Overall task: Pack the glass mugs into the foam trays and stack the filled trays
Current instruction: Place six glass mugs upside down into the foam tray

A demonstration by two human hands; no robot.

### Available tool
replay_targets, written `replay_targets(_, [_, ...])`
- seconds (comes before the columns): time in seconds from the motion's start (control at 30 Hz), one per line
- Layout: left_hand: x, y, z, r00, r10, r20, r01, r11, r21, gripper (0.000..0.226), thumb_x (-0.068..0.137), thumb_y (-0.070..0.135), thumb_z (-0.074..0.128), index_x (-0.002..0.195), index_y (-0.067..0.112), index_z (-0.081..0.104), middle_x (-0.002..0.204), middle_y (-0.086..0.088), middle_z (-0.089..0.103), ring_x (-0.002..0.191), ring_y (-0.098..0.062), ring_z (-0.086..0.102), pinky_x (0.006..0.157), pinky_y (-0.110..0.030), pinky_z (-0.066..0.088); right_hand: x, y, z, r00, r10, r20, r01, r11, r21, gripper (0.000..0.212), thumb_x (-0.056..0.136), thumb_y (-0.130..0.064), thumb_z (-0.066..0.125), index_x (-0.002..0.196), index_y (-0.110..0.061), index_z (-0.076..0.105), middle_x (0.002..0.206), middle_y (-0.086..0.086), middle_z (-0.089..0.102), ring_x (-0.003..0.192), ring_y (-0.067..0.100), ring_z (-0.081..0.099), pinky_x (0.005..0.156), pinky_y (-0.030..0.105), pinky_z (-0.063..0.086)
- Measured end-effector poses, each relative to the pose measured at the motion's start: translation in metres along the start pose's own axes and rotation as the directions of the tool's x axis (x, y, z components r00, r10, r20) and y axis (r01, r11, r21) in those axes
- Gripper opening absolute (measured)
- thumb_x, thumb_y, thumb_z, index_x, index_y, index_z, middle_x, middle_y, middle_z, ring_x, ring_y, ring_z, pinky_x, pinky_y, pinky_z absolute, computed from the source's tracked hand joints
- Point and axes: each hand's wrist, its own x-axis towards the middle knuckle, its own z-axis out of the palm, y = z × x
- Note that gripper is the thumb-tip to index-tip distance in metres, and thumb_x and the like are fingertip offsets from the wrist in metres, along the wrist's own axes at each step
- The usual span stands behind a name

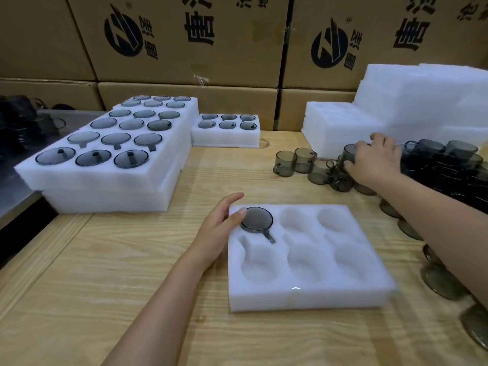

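The table (132, 273) is pale wood, matt, with a plain visible grain. The foam tray (311, 294) at its near edge is white, soft-looking and matt (one small glint on the front wall). The glass mugs (285, 163) toward the right edge are smoky grey, smooth and glossy. Behind the far edge, the cardboard boxes (184, 62) are brown, matt and black-printed.

The foam trays (303, 294) and spare foam stack (422, 101) are plain white. The mugs (285, 162) are smoky grey, see-through glass. The desk (132, 260) is pale yellow wood with darker grain streaks. The cardboard boxes (224, 67) are brown, printed with black logos and characters.
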Motion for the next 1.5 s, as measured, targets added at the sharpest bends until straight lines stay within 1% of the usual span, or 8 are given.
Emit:
replay_targets(0.23, [-0.001,0.001,-0.001,1.0,0.004,0.013,-0.004,1.0,-0.019,0.051,0.079,0.034,0.065,0.128,0.025,0.055,0.109,0.015,0.062,0.1,-0.003,0.063,0.076,-0.017,0.049,0.011,0.003,0.009,0.998,-0.061,0.015,0.061,0.998,-0.008,0.033,0.091,-0.023,0.057,0.113,0.001,0.062,0.143,0.019,0.031,0.13,0.038,0.024,0.107,0.045,0.022])
replay_targets(0.4, [0.0,0.0,-0.001,1.0,0.004,0.015,-0.004,0.999,-0.037,0.052,0.076,0.035,0.063,0.126,0.026,0.056,0.097,0.017,0.067,0.096,-0.008,0.065,0.075,-0.02,0.049,0.001,-0.013,-0.004,0.986,-0.156,-0.064,0.168,0.944,0.284,0.02,0.089,-0.015,0.058,0.094,0.002,0.067,0.147,0.019,0.03,0.138,0.034,0.022,0.111,0.042,0.024])
replay_targets(0.53, [0.0,-0.002,-0.002,1.0,0.012,0.027,-0.011,1.0,-0.012,0.052,0.074,0.033,0.065,0.125,0.029,0.055,0.092,0.023,0.067,0.094,-0.005,0.064,0.074,-0.02,0.049,-0.034,-0.036,-0.032,0.967,-0.239,-0.09,0.25,0.812,0.527,0.019,0.087,-0.016,0.061,0.068,-0.012,0.058,0.128,0.01,0.051,0.119,0.027,0.046,0.078,0.018,0.027])
replay_targets(0.8, [0.001,-0.003,-0.002,1.0,0.01,-0.006,-0.01,0.999,-0.033,0.049,0.072,0.033,0.069,0.119,0.037,0.058,0.111,0.009,0.061,0.108,-0.012,0.058,0.083,-0.024,0.049,-0.091,-0.053,-0.067,0.86,-0.5,0.101,0.265,0.607,0.749,0.018,0.075,-0.028,0.077,0.078,-0.022,0.061,0.101,0.0,0.066,0.095,0.018,0.062,0.088,0.039,0.05])
replay_targets(0.97, [0.002,-0.004,-0.004,1.0,0.011,-0.029,-0.012,0.999,-0.042,0.04,0.085,0.022,0.069,0.121,0.034,0.057,0.136,-0.008,0.052,0.133,-0.022,0.043,0.109,-0.046,0.038,-0.099,-0.051,-0.052,0.831,-0.525,0.184,0.254,0.652,0.714,0.054,0.071,-0.038,0.079,0.116,-0.026,0.052,0.114,-0.009,0.059,0.095,0.009,0.06,0.089,0.035,0.05])
replay_targets(1.17, [0.002,-0.002,-0.004,0.999,0.024,-0.049,-0.025,0.999,-0.021,0.035,0.086,0.018,0.067,0.117,0.034,0.059,0.13,-0.011,0.057,0.128,-0.024,0.049,0.107,-0.045,0.041,-0.1,-0.049,-0.048,0.785,-0.592,0.184,0.419,0.726,0.546,0.058,0.075,-0.043,0.074,0.127,-0.025,0.053,0.112,-0.01,0.057,0.098,0.01,0.055,0.084,0.027,0.047])
replay_targets(1.33, [0.001,-0.001,-0.003,0.998,0.039,-0.043,-0.04,0.999,-0.029,0.036,0.086,0.018,0.067,0.12,0.026,0.06,0.114,0.002,0.065,0.108,-0.016,0.062,0.084,-0.025,0.051,-0.096,-0.056,-0.046,0.728,-0.651,0.215,0.484,0.71,0.512,0.059,0.078,-0.041,0.072,0.131,-0.027,0.049,0.123,-0.003,0.054,0.11,0.012,0.047,0.08,0.025,0.042])
replay_targets(1.5, [0.0,0.0,-0.003,0.999,0.031,-0.043,-0.033,0.999,-0.039,0.035,0.087,0.016,0.065,0.121,0.025,0.061,0.116,-0.001,0.064,0.107,-0.017,0.062,0.09,-0.031,0.051,-0.094,-0.06,-0.043,0.653,-0.72,0.235,0.581,0.675,0.454,0.057,0.079,-0.035,0.073,0.129,-0.024,0.049,0.124,-0.008,0.051,0.111,0.013,0.047,0.083,0.024,0.037])
